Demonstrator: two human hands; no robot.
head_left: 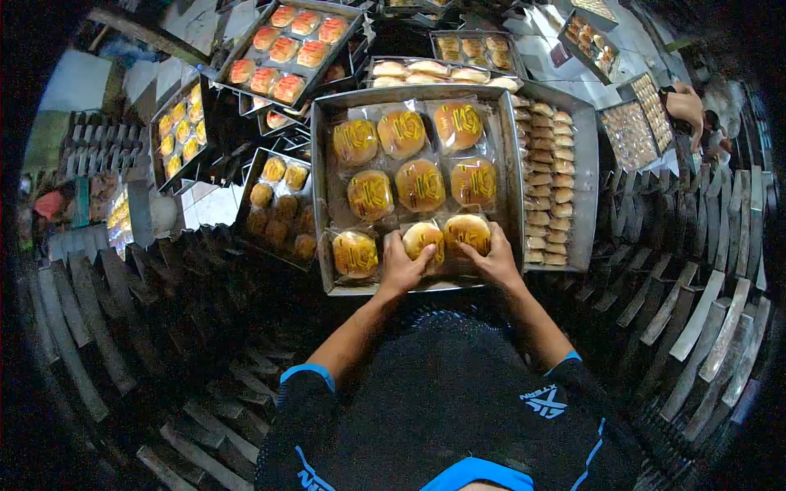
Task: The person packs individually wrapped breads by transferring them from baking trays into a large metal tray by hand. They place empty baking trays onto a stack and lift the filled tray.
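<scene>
A metal tray (322, 204) of wrapped round buns lies in front of me. My left hand (403, 266) grips a bun (423, 236) in clear plastic in the front row, thumb across it and fingers at its far side. Beside it, my right hand (496, 263) is closed around the front right bun (466, 227), thumb pressed on its near face. Both buns look slightly tilted towards me. To the left of my left hand sits another wrapped bun (355, 254). Behind are two rows of buns with yellow-brown stripes, among them a middle one (420, 185).
Right of my tray is a larger tray (580, 164) with rows of small rolls. A tray of red-topped buns (284, 51) stands at the upper left, a darker bun tray (274, 204) below it. Stacked slats (696, 319) flank both sides. Another person (686, 110) is at the far right.
</scene>
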